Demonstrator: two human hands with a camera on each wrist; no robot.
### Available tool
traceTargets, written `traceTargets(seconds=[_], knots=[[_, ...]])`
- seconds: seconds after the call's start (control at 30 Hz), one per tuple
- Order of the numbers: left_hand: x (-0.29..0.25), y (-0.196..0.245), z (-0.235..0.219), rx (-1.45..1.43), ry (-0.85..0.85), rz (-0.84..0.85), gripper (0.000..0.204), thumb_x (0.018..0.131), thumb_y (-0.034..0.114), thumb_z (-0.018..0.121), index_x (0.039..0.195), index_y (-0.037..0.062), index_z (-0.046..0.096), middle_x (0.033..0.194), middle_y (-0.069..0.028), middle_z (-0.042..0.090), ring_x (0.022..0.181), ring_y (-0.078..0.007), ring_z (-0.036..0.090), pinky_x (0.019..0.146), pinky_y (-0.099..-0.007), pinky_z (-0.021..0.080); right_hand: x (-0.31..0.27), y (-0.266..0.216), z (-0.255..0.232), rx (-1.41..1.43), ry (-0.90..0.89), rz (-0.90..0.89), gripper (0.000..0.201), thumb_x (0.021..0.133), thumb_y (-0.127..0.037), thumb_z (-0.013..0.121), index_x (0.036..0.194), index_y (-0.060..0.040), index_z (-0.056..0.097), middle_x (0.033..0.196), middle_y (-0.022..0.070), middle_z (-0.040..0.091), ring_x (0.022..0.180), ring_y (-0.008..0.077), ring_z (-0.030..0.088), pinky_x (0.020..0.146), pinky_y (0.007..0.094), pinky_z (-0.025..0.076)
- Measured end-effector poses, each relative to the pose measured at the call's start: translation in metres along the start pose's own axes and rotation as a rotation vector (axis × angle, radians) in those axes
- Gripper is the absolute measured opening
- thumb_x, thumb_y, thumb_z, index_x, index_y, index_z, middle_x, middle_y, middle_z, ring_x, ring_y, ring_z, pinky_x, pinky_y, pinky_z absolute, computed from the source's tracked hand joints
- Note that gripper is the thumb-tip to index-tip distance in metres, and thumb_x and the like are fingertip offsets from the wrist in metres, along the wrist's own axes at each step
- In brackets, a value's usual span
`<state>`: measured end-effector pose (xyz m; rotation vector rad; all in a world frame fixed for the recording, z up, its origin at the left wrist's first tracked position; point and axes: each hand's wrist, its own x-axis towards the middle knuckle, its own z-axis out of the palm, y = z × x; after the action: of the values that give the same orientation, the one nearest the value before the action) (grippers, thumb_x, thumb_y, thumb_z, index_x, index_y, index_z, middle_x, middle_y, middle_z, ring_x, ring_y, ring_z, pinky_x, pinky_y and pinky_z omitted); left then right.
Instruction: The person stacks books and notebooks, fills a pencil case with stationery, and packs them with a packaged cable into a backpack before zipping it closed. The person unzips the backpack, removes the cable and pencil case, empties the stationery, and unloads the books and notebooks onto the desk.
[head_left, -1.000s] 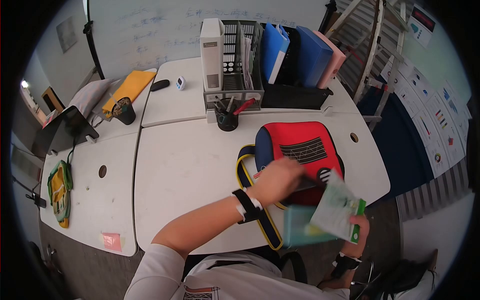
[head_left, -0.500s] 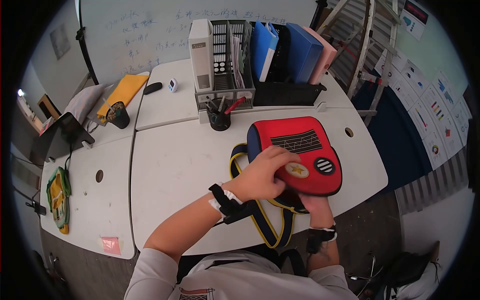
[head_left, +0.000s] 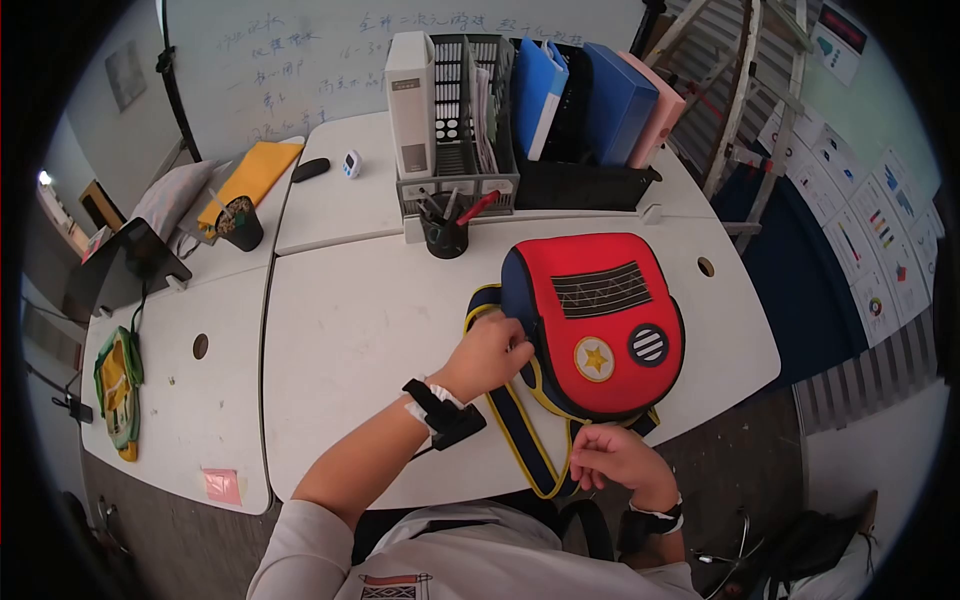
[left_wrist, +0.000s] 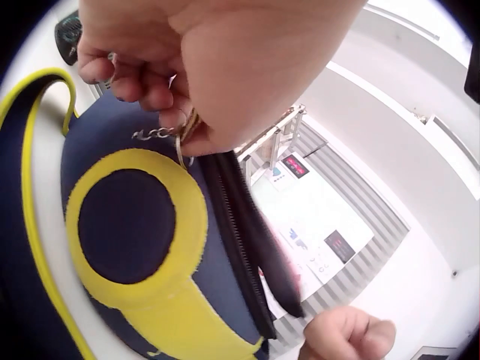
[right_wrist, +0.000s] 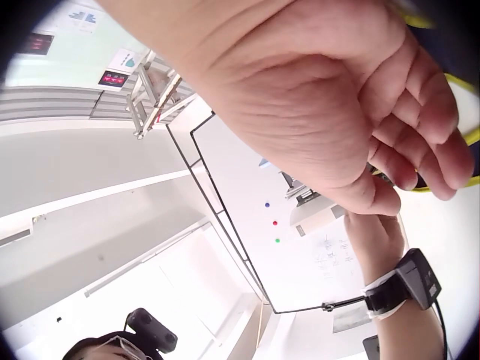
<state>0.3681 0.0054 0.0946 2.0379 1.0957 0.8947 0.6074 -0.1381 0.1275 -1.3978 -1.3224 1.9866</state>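
A red backpack (head_left: 605, 340) with navy sides and a star badge lies on the white table, its red flap facing up. My left hand (head_left: 482, 358) is at its left side, where thumb and fingers pinch the zipper pull (left_wrist: 181, 147). A short chain (left_wrist: 154, 133) hangs by the fingers. From there the black zipper (left_wrist: 234, 217) runs along the navy side panel, past a yellow ring patch (left_wrist: 199, 214). Just in front of the bag's near end, my right hand (head_left: 625, 462) is held with loosely bent fingers and nothing in them.
Yellow-edged straps (head_left: 525, 450) spread over the table's front edge. Behind the bag stand a pen cup (head_left: 446, 238), a file rack (head_left: 465, 190) and blue folders (head_left: 615, 110). Farther left are a potted plant (head_left: 240, 228) and a green-yellow pouch (head_left: 120, 390).
A green-white packet and a pale teal item at the bag's front are no longer visible. The flap came down, the right hand drew back from beneath it, and the left hand moved to the bag's left side.
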Motion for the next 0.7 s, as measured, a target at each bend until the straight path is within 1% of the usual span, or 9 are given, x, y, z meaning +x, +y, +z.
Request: traceTargets(seconds=[0.17, 0.27, 0.33, 0.4, 0.47, 0.5, 0.57, 0.67, 0.7], knots=[[-0.039, 0.053, 0.013, 0.240, -0.028, 0.210, 0.017, 0.077, 0.017, 0.069, 0.071, 0.0026, 0.060, 0.074, -0.0160, 0.058, 0.073, -0.0364, 0.060, 0.065, -0.0475, 0.048, 0.011, 0.008, 0.009, 0.131, 0.074, 0.042, 0.019, 0.100, -0.018, 0.057, 0.108, -0.0012, 0.063, 0.089, 0.0084, 0.070, 0.068, 0.0135, 0.066, 0.056, 0.0242, 0.049], [-0.073, 0.066, 0.045, 0.238, -0.148, 0.283, 0.018, 0.083, 0.020, 0.067, 0.080, 0.0032, 0.063, 0.075, -0.0145, 0.061, 0.074, -0.0329, 0.063, 0.064, -0.0446, 0.050, 0.028, 0.012, 0.018, 0.486, 0.149, 0.012, 0.026, 0.101, -0.019, 0.057, 0.114, 0.0016, 0.064, 0.094, 0.0101, 0.071, 0.075, 0.0142, 0.067, 0.063, 0.0268, 0.052], [-0.083, 0.071, 0.055, 0.071, -0.163, 0.328, 0.018, 0.085, 0.021, 0.066, 0.080, 0.0038, 0.064, 0.077, -0.0146, 0.064, 0.070, -0.0328, 0.065, 0.061, -0.0434, 0.052, 0.044, 0.031, 0.018, 0.278, 0.353, -0.190, 0.026, 0.101, -0.019, 0.056, 0.108, 0.0037, 0.067, 0.095, 0.0114, 0.071, 0.080, 0.0140, 0.067, 0.069, 0.0287, 0.053], [-0.084, 0.075, 0.050, 0.073, -0.223, 0.263, 0.016, 0.084, 0.020, 0.066, 0.087, 0.0042, 0.064, 0.077, -0.0143, 0.065, 0.068, -0.0332, 0.066, 0.059, -0.0437, 0.053, 0.043, 0.034, 0.014, 0.279, 0.329, -0.182, 0.023, 0.100, -0.017, 0.058, 0.101, 0.0035, 0.069, 0.090, 0.0108, 0.071, 0.079, 0.0109, 0.065, 0.069, 0.0286, 0.053], [-0.077, 0.080, 0.040, 0.071, -0.288, 0.199, 0.017, 0.084, 0.019, 0.066, 0.093, 0.0046, 0.065, 0.077, -0.0141, 0.066, 0.065, -0.0336, 0.066, 0.058, -0.0440, 0.053, 0.029, 0.031, 0.011, -0.279, 0.444, -0.224, 0.021, 0.097, -0.016, 0.060, 0.100, 0.0036, 0.067, 0.083, 0.0117, 0.070, 0.077, 0.0129, 0.067, 0.067, 0.0296, 0.053], [-0.071, 0.081, 0.035, 0.066, -0.232, 0.185, 0.027, 0.083, 0.019, 0.065, 0.105, 0.0040, 0.063, 0.078, -0.0140, 0.066, 0.066, -0.0332, 0.067, 0.056, -0.0435, 0.053, 0.020, 0.028, 0.011, -0.277, 0.446, -0.221, 0.021, 0.097, -0.016, 0.060, 0.100, 0.0036, 0.067, 0.083, 0.0117, 0.070, 0.077, 0.0129, 0.067, 0.067, 0.0296, 0.053], [-0.060, 0.078, 0.027, 0.104, -0.215, 0.159, 0.055, 0.081, 0.016, 0.065, 0.135, 0.0109, 0.053, 0.078, -0.0130, 0.065, 0.069, -0.0323, 0.067, 0.057, -0.0430, 0.053, 0.003, 0.023, 0.007, -0.380, 0.470, -0.111, 0.018, 0.096, -0.016, 0.060, 0.098, 0.0003, 0.066, 0.080, 0.0146, 0.068, 0.075, 0.0209, 0.070, 0.066, 0.0326, 0.052], [-0.053, 0.056, 0.027, 0.267, -0.290, 0.143, 0.059, 0.081, 0.015, 0.064, 0.138, 0.0156, 0.053, 0.076, -0.0114, 0.064, 0.070, -0.0311, 0.067, 0.059, -0.0427, 0.053, -0.029, 0.037, -0.029, -0.693, 0.673, -0.071, 0.017, 0.095, -0.017, 0.058, 0.095, -0.0027, 0.066, 0.083, 0.0176, 0.068, 0.076, 0.0336, 0.069, 0.066, 0.0388, 0.053], [-0.052, 0.051, 0.028, 0.269, -0.288, 0.148, 0.055, 0.081, 0.014, 0.064, 0.136, 0.0173, 0.055, 0.076, -0.0106, 0.063, 0.072, -0.0309, 0.066, 0.062, -0.0426, 0.053, -0.037, 0.046, -0.051, -0.813, 0.800, -0.107, 0.016, 0.096, -0.014, 0.056, 0.097, -0.0030, 0.066, 0.079, 0.0154, 0.067, 0.072, 0.0286, 0.068, 0.064, 0.0370, 0.052]])
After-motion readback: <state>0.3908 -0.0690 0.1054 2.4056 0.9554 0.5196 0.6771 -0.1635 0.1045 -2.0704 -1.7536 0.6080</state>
